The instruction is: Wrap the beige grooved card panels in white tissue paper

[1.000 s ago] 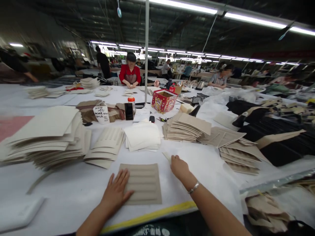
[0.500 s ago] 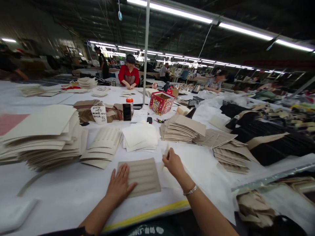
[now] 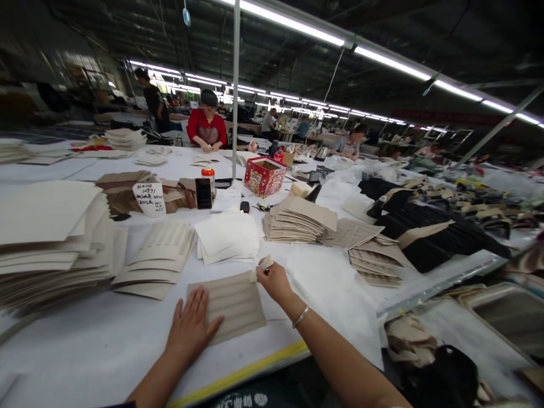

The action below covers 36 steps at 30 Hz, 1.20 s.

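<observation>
A grey-beige rectangular sheet [image 3: 236, 306] with faint stripes lies flat on the white table. My left hand [image 3: 192, 323] rests with fingers spread on its left edge. At the sheet's upper right corner, my right hand [image 3: 274, 280] pinches a small cream-coloured piece [image 3: 266, 263]. A bracelet circles my right wrist. Beyond the sheet lies a pile of white sheets [image 3: 228, 237], with striped beige sheets [image 3: 155, 258] fanned out to its left.
Tall pale stack [image 3: 46, 238] at left; beige stacks [image 3: 297, 218] at right centre. Behind are a phone [image 3: 203, 193], a red box [image 3: 265, 177] and a metal pole [image 3: 236, 96]. A person in red [image 3: 207, 127] sits across the table. Black material [image 3: 442, 232] lies at right.
My right hand with the cream piece has moved left, to the sheet's upper right corner. My left hand stays on the sheet. The whole view has shifted somewhat.
</observation>
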Available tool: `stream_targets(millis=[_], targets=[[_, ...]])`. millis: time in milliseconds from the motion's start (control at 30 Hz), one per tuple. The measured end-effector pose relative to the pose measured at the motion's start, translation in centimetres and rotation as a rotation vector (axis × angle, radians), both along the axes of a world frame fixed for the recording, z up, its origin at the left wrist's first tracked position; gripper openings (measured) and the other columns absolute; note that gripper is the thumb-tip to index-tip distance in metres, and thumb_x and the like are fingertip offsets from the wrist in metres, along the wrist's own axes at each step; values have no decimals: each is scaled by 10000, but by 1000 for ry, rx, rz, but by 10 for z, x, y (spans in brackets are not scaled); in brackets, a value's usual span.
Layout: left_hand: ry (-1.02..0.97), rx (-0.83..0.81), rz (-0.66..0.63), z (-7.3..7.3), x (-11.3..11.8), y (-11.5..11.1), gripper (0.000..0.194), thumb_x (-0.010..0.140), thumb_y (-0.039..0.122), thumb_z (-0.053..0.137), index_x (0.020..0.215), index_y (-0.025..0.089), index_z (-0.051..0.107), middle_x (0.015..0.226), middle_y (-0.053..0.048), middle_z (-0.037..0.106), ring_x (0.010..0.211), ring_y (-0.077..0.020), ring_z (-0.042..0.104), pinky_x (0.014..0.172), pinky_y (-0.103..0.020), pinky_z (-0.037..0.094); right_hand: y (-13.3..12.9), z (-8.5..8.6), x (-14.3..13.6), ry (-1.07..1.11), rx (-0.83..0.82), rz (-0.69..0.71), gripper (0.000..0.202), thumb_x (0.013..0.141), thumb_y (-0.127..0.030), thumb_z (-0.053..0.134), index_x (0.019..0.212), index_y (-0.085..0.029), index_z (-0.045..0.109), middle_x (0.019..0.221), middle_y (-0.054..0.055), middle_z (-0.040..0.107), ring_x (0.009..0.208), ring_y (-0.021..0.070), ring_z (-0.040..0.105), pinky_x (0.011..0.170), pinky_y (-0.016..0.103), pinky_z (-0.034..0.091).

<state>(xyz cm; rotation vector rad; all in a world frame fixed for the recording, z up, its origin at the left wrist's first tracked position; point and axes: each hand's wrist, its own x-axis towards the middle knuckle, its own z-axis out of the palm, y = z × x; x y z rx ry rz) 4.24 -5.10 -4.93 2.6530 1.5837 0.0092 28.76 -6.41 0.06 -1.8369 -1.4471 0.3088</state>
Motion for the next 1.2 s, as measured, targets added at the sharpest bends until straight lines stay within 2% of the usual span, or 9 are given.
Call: stream_targets(millis=[100, 200, 333, 467, 567, 667, 767, 867, 1200], targets=[[-4, -2, -1, -1, 0, -1, 740, 789, 583, 316, 1344, 94, 314, 1415, -126, 268, 1308, -278, 221, 1053, -491, 90, 3, 1, -4, 47, -73, 23, 146, 782, -229, 447, 771, -158, 575, 661, 27, 628, 605, 117, 576, 599, 185, 399], [7, -26, 20, 2, 4, -3, 750, 787, 578, 323, 1352, 85, 291, 1422, -128, 247, 1308, -273, 223, 1051, -493, 101, -4, 14, -10, 32, -231, 73, 161, 768, -182, 430, 718, -149, 579, 571, 20, 611, 546, 108, 566, 572, 182, 391], [-12, -5, 58, -3, 4, -1, 701, 804, 541, 320, 1339, 88, 324, 1413, -139, 268, 1299, -282, 245, 1039, -511, 136, -45, 32, -15, -9, -404, 232, 175, 735, -169, 436, 677, -143, 598, 524, 19, 611, 486, 110, 561, 522, 181, 383], [-92, 30, -78, -17, -21, 11, 508, 870, 362, 259, 1293, 126, 411, 1357, -107, 394, 1244, -218, 365, 1020, -418, 271, -74, 38, -19, 116, -522, 293, 220, 738, -199, 414, 638, -146, 604, 444, 3, 576, 444, 120, 566, 487, 177, 391], [-130, 132, -171, -23, -42, 14, 452, 870, 288, 271, 1267, 166, 450, 1317, -88, 453, 1199, -199, 427, 1000, -391, 313, -52, 43, -39, 151, -368, 234, 240, 783, -235, 395, 784, -161, 623, 548, -2, 626, 534, 117, 606, 547, 172, 413], [-113, 224, -156, -23, -49, 9, 436, 863, 288, 304, 1251, 178, 472, 1308, -86, 462, 1194, -226, 434, 991, -434, 310, -6, 46, -79, -31, -255, 270, 240, 798, -238, 410, 801, -166, 639, 674, 31, 669, 670, 142, 626, 620, 193, 409], [-109, 263, -146, -20, -46, 4, 430, 859, 270, 314, 1246, 177, 476, 1307, -79, 463, 1185, -237, 443, 977, -449, 316, 36, 41, -115, -246, -257, 226, 262, 805, -229, 412, 781, -134, 654, 759, 101, 680, 737, 186, 623, 632, 231, 397], [-112, 283, -157, -19, -43, 2, 433, 850, 253, 325, 1252, 176, 470, 1306, -77, 466, 1182, -241, 445, 976, -448, 310, 48, 32, -129, -333, -305, 208, 257, 789, -219, 426, 811, -108, 656, 802, 140, 675, 743, 208, 620, 616, 249, 388], [-64, 174, -101, -13, -41, 2, 460, 834, 200, 292, 1260, 184, 464, 1333, -62, 437, 1222, -222, 394, 1013, -444, 252, -61, 19, -132, -198, -250, 380, 166, 756, -174, 443, 696, -149, 595, 670, 57, 647, 641, 149, 591, 604, 214, 374]])
